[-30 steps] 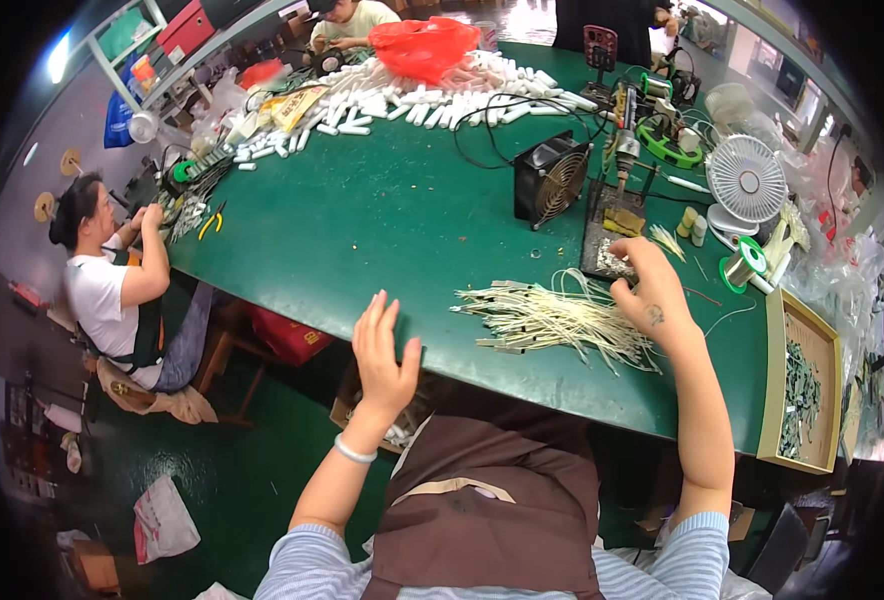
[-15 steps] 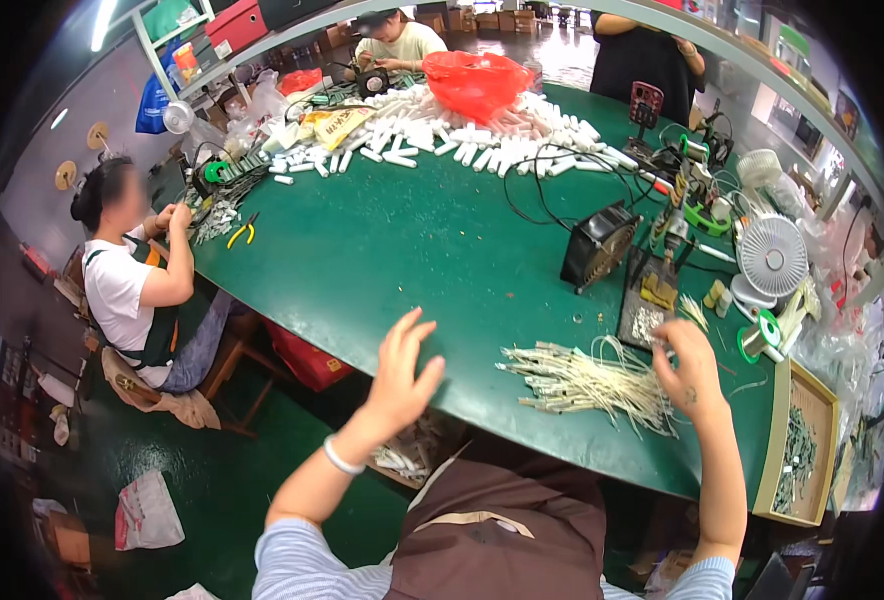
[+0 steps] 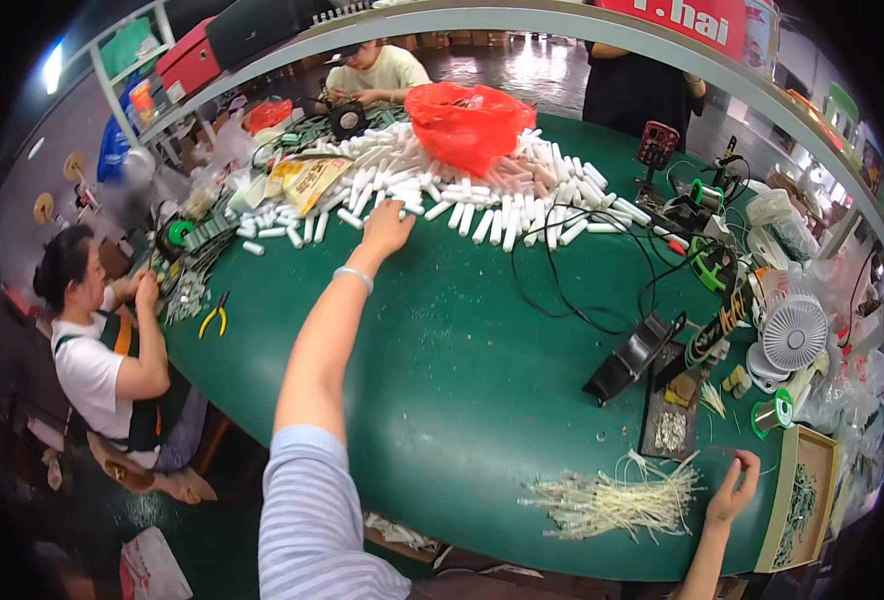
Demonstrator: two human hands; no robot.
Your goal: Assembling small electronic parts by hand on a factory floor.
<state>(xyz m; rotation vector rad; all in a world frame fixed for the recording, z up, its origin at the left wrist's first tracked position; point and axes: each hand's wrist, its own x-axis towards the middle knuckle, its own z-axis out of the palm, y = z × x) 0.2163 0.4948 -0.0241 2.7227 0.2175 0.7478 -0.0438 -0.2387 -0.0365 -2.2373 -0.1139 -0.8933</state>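
My left hand (image 3: pixel 387 229) reaches across the table to the near edge of a big heap of white cylinders (image 3: pixel 510 226). Its fingers are bent and drawn together on a white cylinder (image 3: pixel 411 208), which still lies at the heap's edge. My right hand (image 3: pixel 733 492) is at the near right, fingers curled in a pinch, with a thin dark reddish wire (image 3: pixel 719 449) at their tips. Left of that hand lies a loose bundle of cream wires (image 3: pixel 617 500). Just beyond the bundle sits a small dark tray (image 3: pixel 670 432) holding silvery bits.
A black square fan (image 3: pixel 634 362), black cables (image 3: pixel 552 275) and a white fan (image 3: pixel 795 332) stand on the right. By my right hand are a solder spool (image 3: pixel 772 412) and a shallow box (image 3: pixel 820 450). A red bag (image 3: pixel 470 125) tops the heap. Co-workers (image 3: pixel 112 350) sit left and far.
My left hand has moved from the near edge far forward to the white cylinders. My right hand has shifted right, away from the cream wires, and its fingers have curled. The view has tilted.
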